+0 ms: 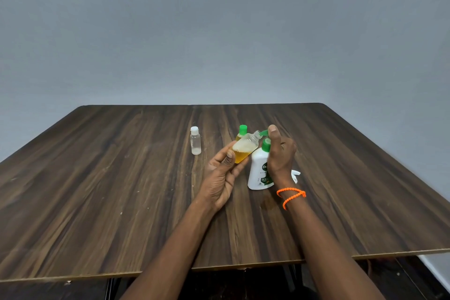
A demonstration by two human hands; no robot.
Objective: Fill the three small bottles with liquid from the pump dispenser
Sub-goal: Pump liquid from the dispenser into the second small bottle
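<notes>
My left hand [222,173] holds a small clear bottle [244,150], tilted, its open neck pointing up and right at the green pump spout [263,132]. Amber liquid with foam fills its lower part. My right hand [280,151] wraps around the top of the white pump dispenser [258,173], thumb upright on the green pump head. Behind the held bottle stands a small bottle with a green cap [242,132] and amber liquid inside. To the left stands a clear bottle with a white cap [195,141].
All stands on a dark wood-grain table [121,190] against a grey wall. A small white object [295,175] lies just right of the dispenser, partly hidden by my wrist. An orange bead bracelet [291,196] circles my right wrist.
</notes>
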